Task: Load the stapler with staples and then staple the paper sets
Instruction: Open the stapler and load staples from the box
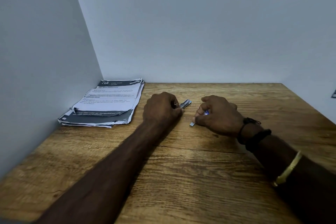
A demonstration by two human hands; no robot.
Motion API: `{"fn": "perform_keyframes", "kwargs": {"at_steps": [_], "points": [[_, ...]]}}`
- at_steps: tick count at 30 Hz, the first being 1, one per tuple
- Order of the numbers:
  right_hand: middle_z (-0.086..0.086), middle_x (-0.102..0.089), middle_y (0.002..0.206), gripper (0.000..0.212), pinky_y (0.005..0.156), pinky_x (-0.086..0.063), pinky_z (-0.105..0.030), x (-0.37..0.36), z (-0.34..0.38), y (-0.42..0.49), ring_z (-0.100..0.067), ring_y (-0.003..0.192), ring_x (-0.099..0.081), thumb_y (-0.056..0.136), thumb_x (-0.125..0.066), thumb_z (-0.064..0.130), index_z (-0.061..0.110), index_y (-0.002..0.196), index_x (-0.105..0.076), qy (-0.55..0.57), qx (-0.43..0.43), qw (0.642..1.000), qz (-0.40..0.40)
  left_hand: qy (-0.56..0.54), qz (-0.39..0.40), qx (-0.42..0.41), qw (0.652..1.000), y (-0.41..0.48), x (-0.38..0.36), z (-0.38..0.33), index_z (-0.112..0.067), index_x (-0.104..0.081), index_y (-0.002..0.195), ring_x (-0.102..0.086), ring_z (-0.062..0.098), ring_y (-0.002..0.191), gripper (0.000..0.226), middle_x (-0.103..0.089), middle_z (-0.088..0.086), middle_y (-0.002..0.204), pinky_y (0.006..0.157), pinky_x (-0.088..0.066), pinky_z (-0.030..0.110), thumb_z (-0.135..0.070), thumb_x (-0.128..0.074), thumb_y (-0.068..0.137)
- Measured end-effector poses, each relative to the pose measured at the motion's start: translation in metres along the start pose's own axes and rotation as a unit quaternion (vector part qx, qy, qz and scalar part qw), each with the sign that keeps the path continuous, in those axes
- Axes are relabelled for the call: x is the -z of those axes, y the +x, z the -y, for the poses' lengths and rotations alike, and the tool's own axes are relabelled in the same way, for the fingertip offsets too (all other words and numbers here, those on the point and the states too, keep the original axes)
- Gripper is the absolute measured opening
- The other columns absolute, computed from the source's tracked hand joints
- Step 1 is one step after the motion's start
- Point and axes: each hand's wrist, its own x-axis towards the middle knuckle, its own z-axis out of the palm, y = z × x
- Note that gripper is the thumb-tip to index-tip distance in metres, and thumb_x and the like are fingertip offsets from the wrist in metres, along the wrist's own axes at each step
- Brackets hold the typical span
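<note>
My left hand [161,109] grips the stapler [185,104] just right of the paper sets [107,102] on the table [181,169]; my right hand [218,114], beyond it, pinches a small staple packet [192,124]. Loading should go best with the strip squared to the channel.

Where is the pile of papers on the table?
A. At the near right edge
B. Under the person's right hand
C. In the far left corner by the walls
C: the pile of papers lies in the table's far left corner, apart from both hands.
</note>
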Motion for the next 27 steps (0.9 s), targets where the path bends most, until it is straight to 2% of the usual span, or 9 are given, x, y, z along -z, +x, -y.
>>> {"fn": "perform_keyframes", "kwargs": {"at_steps": [2,4,5,7,13,17,20,23,27], "points": [[0.013,-0.062,0.122,0.012,0.095,-0.025,-0.044,0.001,0.001,0.000,-0.017,0.130,-0.047,0.080,-0.074,0.043,0.032,0.078,-0.076,0.010,0.007,1.000,-0.027,0.008,0.010,0.002,1.000,0.001,0.000,0.001,-0.029,-0.073,0.077,-0.068,0.016,0.084,0.025,-0.073,-0.010,0.083,0.066,-0.047,0.027,-0.051,-0.082,0.070],[0.017,-0.063,0.100,0.010,0.093,-0.037,-0.039,0.004,0.000,-0.001,-0.016,0.114,-0.056,0.080,-0.073,0.035,0.029,0.072,-0.073,0.043,0.007,0.996,-0.075,0.009,0.016,0.001,1.000,0.001,0.001,0.002,-0.030,-0.073,0.079,-0.068,0.016,0.085,0.026,-0.073,-0.010,0.084,0.067,-0.049,0.028,-0.053,-0.082,0.070],[0.017,-0.063,0.092,0.008,0.085,-0.042,-0.035,0.006,-0.001,-0.001,-0.016,0.106,-0.059,0.078,-0.073,0.031,0.028,0.071,-0.073,0.054,0.005,0.994,-0.095,0.006,0.017,-0.002,1.000,0.001,0.001,0.003,-0.030,-0.073,0.079,-0.068,0.015,0.086,0.027,-0.073,-0.011,0.084,0.068,-0.051,0.029,-0.053,-0.082,0.070],[0.014,-0.063,0.085,0.006,0.066,-0.039,-0.028,0.006,-0.002,-0.001,-0.016,0.092,-0.061,0.075,-0.074,0.031,0.026,0.073,-0.072,0.043,-0.002,0.993,-0.111,-0.005,0.020,-0.006,1.000,0.001,0.003,0.003,-0.031,-0.073,0.080,-0.069,0.014,0.086,0.027,-0.074,-0.012,0.083,0.073,-0.056,0.033,-0.053,-0.082,0.070],[0.009,-0.062,0.087,0.020,0.056,-0.030,-0.022,-0.001,-0.004,-0.001,-0.016,0.085,-0.058,0.073,-0.076,0.040,0.028,0.084,-0.065,-0.010,0.004,0.996,-0.093,-0.019,0.022,-0.005,1.000,0.000,0.006,0.003,-0.031,-0.072,0.085,-0.070,0.012,0.087,0.030,-0.074,-0.012,0.084,0.078,-0.057,0.034,-0.053,-0.083,0.068],[0.009,-0.067,0.085,0.021,0.062,-0.039,-0.026,0.002,-0.001,-0.001,-0.017,0.084,-0.062,0.071,-0.077,0.036,0.025,0.085,-0.066,0.000,-0.001,0.994,-0.108,-0.031,0.019,-0.012,0.999,-0.001,0.009,0.001,-0.032,-0.071,0.096,-0.069,0.011,0.091,0.034,-0.075,-0.012,0.091,0.081,-0.056,0.034,-0.054,-0.080,0.072],[0.006,-0.070,0.087,0.019,0.073,-0.048,-0.034,0.006,0.000,-0.005,-0.020,0.084,-0.063,0.070,-0.075,0.032,0.024,0.086,-0.067,0.009,0.016,0.989,-0.149,-0.072,-0.059,-0.051,0.994,-0.004,0.015,-0.006,-0.030,-0.071,0.106,-0.069,0.012,0.089,0.029,-0.074,-0.010,0.095,0.083,-0.056,0.036,-0.049,-0.070,0.084],[0.005,-0.071,0.091,0.018,0.072,-0.043,-0.032,0.008,0.006,-0.007,-0.020,0.084,-0.063,0.072,-0.073,0.031,0.024,0.088,-0.070,0.016,0.051,0.978,-0.199,-0.145,-0.132,-0.100,0.975,-0.008,0.022,-0.016,-0.026,-0.073,0.099,-0.070,0.008,0.071,0.017,-0.075,-0.008,0.083,0.074,-0.057,0.035,-0.039,-0.065,0.091],[0.004,-0.070,0.087,0.015,0.070,-0.047,-0.034,0.008,0.019,-0.010,-0.020,0.079,-0.063,0.076,-0.070,0.032,0.024,0.089,-0.070,0.023,0.103,0.960,-0.261,-0.170,-0.083,-0.102,0.977,-0.015,0.017,-0.027,-0.023,-0.073,0.094,-0.072,0.007,0.065,0.022,-0.076,-0.004,0.074,0.070,-0.058,0.032,-0.041,-0.060,0.095]]}}
